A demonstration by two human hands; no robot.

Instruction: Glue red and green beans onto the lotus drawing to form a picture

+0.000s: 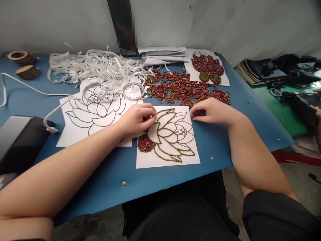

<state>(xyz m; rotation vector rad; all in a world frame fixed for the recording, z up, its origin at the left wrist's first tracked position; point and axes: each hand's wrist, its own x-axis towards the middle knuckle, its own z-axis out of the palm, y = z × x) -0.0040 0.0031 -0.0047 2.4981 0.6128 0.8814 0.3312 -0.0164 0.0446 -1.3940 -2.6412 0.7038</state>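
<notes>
A white sheet with a lotus line drawing (173, 135) lies near the table's front edge. Green beans follow many of its petal lines, and red beans fill a rounded shape (146, 143) at its left. Over the sheet's upper left part, my left hand (140, 117) is closed with thumb and fingers pinched; anything between them is hidden. At the sheet's upper right edge is my right hand (209, 111), fingers curled and tips close together. What its tips hold, if anything, is too small to see. Loose red and green beans (180, 88) spread just beyond both hands.
Behind my left arm lie more lotus line sheets (75, 129) with two tape-like rings and shredded paper strips (92, 63). A finished bean flower picture (207, 67) is at the back right. A phone (124, 30) leans on the wall; a black-and-grey box (23, 140) stands left.
</notes>
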